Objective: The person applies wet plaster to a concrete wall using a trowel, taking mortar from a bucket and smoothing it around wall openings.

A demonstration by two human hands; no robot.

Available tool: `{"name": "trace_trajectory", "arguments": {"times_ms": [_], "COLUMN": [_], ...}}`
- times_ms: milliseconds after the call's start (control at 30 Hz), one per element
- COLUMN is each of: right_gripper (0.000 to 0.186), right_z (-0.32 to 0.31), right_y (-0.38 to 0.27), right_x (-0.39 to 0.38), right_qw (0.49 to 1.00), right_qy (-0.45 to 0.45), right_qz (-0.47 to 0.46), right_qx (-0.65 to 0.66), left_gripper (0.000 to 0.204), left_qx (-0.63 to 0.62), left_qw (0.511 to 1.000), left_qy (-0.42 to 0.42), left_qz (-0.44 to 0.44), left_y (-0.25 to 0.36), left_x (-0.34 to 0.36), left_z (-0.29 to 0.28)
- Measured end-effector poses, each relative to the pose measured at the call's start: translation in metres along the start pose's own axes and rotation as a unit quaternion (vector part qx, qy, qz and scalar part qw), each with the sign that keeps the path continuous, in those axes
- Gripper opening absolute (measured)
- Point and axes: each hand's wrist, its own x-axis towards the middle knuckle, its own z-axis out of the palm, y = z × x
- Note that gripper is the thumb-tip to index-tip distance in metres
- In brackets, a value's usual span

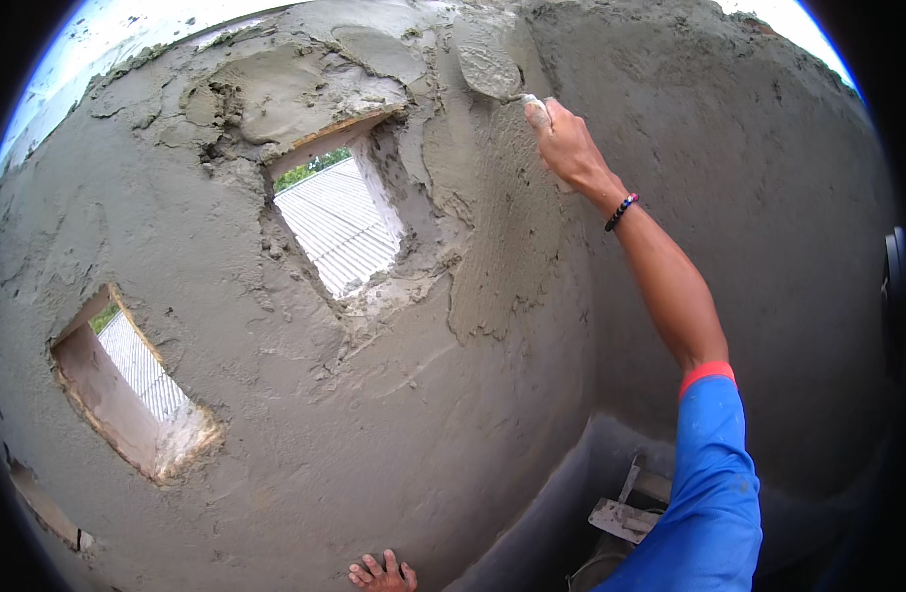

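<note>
My right hand (566, 148), at the end of a raised arm, grips the handle of a trowel (487, 64), whose mortar-coated blade lies high on the grey plastered wall (394, 444) near the corner. Fresh, rough mortar (497, 257) spreads below the blade, beside a square window opening (339, 227) with ragged edges. At the bottom edge my left hand (384, 574) rests on the wall with fingers spread.
A second, narrower opening (142, 380) is at the lower left; metal roofing shows through both. A darker wall (749, 247) meets this one at the right. At the lower right, below my arm, lie a pale board (616, 518) and a partly hidden container (596, 567).
</note>
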Motion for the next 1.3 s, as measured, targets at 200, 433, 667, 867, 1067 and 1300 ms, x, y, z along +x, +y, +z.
{"name": "trace_trajectory", "arguments": {"times_ms": [200, 433, 667, 867, 1067, 1300], "right_gripper": [0.049, 0.051, 0.042, 0.029, 0.023, 0.046], "right_z": [0.004, 0.040, 0.017, -0.034, -0.092, -0.153], "right_y": [0.056, 0.035, 0.026, -0.034, -0.071, -0.123], "right_x": [-0.006, -0.133, -0.356, -0.587, -0.816, -0.953], "right_qw": [0.898, 0.912, 0.854, 0.737, 0.566, 0.481], "right_qy": [-0.018, -0.083, -0.094, -0.081, -0.159, -0.361], "right_qz": [0.333, 0.302, 0.428, 0.639, 0.807, 0.778], "right_qx": [0.289, 0.264, 0.281, 0.204, 0.055, -0.183], "left_gripper": [0.062, 0.069, 0.081, 0.078, 0.073, 0.074], "left_qx": [0.015, 0.030, 0.073, 0.070, 0.076, 0.089], "left_qw": [0.998, 0.998, 0.992, 0.993, 0.990, 0.985], "left_qy": [-0.038, -0.038, -0.012, 0.005, -0.004, 0.079], "left_qz": [0.041, 0.044, 0.101, 0.099, 0.121, 0.122], "left_y": [-0.055, -0.054, -0.056, -0.060, -0.052, -0.046], "left_x": [-0.008, -0.012, 0.003, 0.004, 0.000, 0.012], "left_z": [-0.032, -0.022, -0.023, -0.035, -0.015, -0.020]}}
